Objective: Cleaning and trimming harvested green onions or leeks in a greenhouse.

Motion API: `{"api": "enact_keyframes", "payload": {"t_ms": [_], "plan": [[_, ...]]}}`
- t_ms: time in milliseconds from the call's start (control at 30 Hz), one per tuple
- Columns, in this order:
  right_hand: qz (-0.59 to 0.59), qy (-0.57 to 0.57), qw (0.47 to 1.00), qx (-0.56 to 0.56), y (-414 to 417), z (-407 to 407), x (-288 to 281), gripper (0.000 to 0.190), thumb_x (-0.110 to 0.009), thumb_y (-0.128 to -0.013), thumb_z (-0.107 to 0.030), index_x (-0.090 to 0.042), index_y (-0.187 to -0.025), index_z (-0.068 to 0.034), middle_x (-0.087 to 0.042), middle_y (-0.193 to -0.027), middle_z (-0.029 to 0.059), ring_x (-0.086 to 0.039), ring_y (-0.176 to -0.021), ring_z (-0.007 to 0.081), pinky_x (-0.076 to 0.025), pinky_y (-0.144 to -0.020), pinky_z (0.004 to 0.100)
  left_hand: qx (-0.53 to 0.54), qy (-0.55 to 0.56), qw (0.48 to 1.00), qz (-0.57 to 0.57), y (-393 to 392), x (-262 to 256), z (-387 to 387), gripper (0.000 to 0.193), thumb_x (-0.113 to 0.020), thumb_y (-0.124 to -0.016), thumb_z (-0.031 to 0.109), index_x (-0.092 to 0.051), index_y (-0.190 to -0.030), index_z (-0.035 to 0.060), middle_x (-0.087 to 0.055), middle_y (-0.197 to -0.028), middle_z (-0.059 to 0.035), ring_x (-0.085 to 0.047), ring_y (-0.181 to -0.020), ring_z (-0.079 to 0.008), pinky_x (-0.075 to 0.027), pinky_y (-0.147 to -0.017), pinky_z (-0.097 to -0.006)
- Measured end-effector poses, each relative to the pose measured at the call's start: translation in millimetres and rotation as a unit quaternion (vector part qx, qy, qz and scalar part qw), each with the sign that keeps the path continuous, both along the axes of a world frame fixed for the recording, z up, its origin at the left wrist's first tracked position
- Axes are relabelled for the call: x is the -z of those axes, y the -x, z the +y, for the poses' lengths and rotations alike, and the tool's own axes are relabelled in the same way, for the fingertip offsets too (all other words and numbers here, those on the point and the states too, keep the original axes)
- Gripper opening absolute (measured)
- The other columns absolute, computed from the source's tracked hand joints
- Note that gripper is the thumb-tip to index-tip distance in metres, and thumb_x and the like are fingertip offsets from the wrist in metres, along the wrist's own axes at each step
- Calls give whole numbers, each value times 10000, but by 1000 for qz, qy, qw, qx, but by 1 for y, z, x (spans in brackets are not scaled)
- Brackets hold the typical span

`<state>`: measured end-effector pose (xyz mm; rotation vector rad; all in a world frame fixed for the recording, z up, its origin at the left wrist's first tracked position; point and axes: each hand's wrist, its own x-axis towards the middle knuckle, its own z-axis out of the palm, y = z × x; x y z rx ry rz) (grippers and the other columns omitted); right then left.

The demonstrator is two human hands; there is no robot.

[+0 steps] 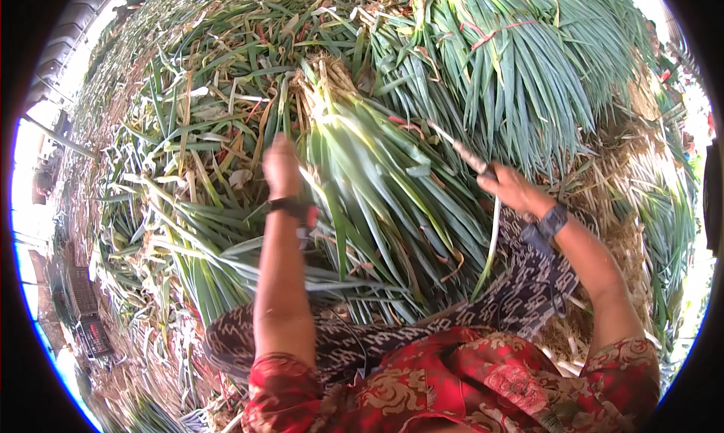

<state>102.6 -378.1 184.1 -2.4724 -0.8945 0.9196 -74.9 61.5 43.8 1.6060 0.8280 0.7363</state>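
In front of me lies a thick bundle of green onions [362, 144], with its roots pointing away and its leaves spread towards my lap. My left hand [281, 164] is a blurred, curled fist over the bundle's left edge. A narrow green leaf shows just beyond it, but whether the fingers grip it is unclear. To the right, my right hand [509, 187] grips the handle of a thin-bladed knife [469, 156], its tip pointing up and left over the leaves. A single green onion stalk [493, 246] hangs below that hand, its pale end at the fingers.
Large bundles of green onions [509, 65], one bound with a red tie, lie at the upper right. Loose trimmed leaves [226, 111] cover the left side. More onions [659, 218] are stacked at the far right. Dark plastic crates [90, 334] stand at the lower left.
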Motion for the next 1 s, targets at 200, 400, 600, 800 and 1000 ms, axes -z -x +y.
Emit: {"api": "enact_keyframes", "payload": {"t_ms": [200,400,600,800,1000], "plan": [[43,-86,995,-32,9,16,3,503,-482,-955,-453,-508,-1083,33,-603,-846,187,-597,-790,292,-475,-752,400,19,-234,912,338,-106,75,-45,284,-495,-868,176,-557,-1049,-34,-643,-1015,-260,-623,-941,-422,-506,-816,-466],[101,-122,987,-5,3,19,-29,328,-559,-940,-282,-496,-1060,17,-578,-841,221,-554,-752,379,-449,-711,405,23,-205,878,431,-137,52,-23,315,-613,-795,208,-607,-1030,-1,-658,-957,-251,-644,-923,-389,-513,-800,-461],[-1,-171,980,-97,11,18,-16,367,-576,-909,-277,-472,-1077,31,-599,-843,255,-596,-775,441,-466,-656,454,-10,-125,912,391,-93,50,-99,436,-650,-762,180,-518,-1146,21,-645,-946,-252,-626,-924,-429,-501,-793,-485],[-166,-63,964,-199,49,10,23,335,-586,-885,-288,-449,-922,16,-611,-728,236,-623,-673,409,-495,-597,475,24,-68,957,281,-31,25,-260,624,-691,-762,181,-347,-1267,54,-474,-1118,-299,-538,-993,-481,-460,-849,-509],[-227,-51,951,-203,107,7,59,354,-624,-848,-302,-477,-908,14,-644,-754,215,-653,-682,376,-522,-609,463,41,-85,957,276,17,14,-286,612,-713,-761,149,-354,-1247,49,-468,-1131,-279,-542,-972,-472,-474,-820,-495]]}}
